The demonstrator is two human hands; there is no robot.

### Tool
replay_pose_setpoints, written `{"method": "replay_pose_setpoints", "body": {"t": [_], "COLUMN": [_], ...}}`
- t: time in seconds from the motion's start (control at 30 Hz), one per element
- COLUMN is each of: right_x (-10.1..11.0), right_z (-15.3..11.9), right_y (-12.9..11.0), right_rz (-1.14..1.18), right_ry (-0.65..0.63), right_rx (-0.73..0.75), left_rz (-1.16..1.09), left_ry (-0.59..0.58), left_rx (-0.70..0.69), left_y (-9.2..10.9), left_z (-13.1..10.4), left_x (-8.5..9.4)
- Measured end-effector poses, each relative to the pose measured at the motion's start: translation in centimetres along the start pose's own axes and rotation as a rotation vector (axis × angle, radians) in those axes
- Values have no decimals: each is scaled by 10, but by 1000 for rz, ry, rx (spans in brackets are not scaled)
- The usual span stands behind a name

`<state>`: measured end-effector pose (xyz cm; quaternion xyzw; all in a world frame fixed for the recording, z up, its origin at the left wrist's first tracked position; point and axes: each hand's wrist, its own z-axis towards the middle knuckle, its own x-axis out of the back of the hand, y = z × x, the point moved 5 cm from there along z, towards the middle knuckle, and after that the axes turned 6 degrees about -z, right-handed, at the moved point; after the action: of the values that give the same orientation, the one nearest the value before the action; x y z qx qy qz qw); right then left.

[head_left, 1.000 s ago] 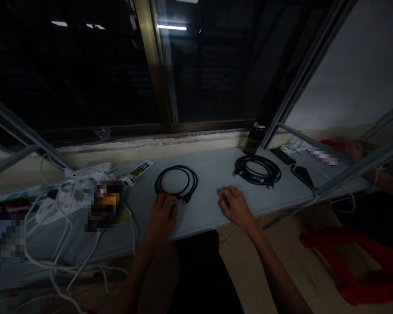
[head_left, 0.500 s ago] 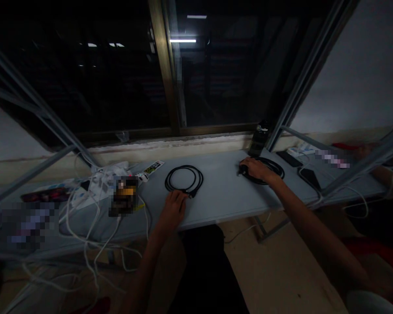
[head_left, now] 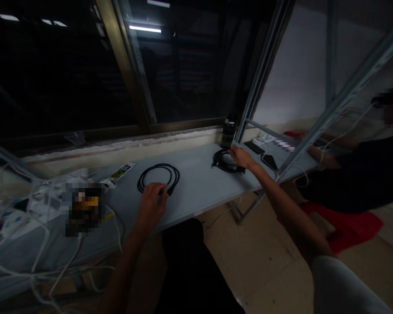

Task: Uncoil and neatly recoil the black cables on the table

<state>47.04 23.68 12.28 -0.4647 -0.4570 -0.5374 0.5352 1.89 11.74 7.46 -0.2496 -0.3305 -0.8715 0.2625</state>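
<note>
My left hand (head_left: 153, 201) is at the near side of a loosely looped black cable (head_left: 177, 175) on the grey table. Its thumb and index fingertip come together at the cable's end, and the fingers partly hide the near part of the loop. My right hand (head_left: 242, 157) reaches over a second, thicker coil of black cable (head_left: 220, 164) farther right. Its fingers are closed at the coil's far side; what lies between the fingertips is hard to make out in the dim light.
A dark bottle (head_left: 228, 133) stands behind the right coil. A black phone (head_left: 269, 162) lies beyond my right hand. White cables (head_left: 36, 275) tangle at the left beside a blurred yellow-and-black object (head_left: 87, 209). A metal frame post (head_left: 314, 135) rises at the right; another person (head_left: 363, 174) sits past it.
The view has turned to the right. My left hand has lifted slightly, its fingers more curled. My right hand has shifted from the coil's left side, near a plug, to its far side.
</note>
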Motion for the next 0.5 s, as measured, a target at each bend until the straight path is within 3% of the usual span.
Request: {"method": "replay_pose_setpoints", "body": {"t": [0.1, 0.17, 0.27, 0.33, 0.37, 0.43, 0.5], "right_x": [48, 88, 149, 183, 198, 223, 240], "right_z": [-3, -8, -18, -23, -25, -27, -31], "right_y": [-9, -23, -46, -52, -50, -39, -22], "right_rz": [-40, -97, -209, -264, -272, -231, -144], "right_ry": [69, 146, 275, 337, 358, 393, 409], "right_rx": [-9, 45, 140, 151, 152, 167, 215], "left_rz": [-86, -139, -168, -195, -233, -341, -439], "left_ry": [30, 29, -5, -106, -210, -376, -452], "left_rx": [-77, -177, -341, -386, -402, -423, -466], "left_y": [53, 98, 155, 179, 187, 198, 207], "left_z": [62, 120, 221, 282, 306, 338, 353], "left_x": [1, -7, -33, -58, -71, -88, -91]}}
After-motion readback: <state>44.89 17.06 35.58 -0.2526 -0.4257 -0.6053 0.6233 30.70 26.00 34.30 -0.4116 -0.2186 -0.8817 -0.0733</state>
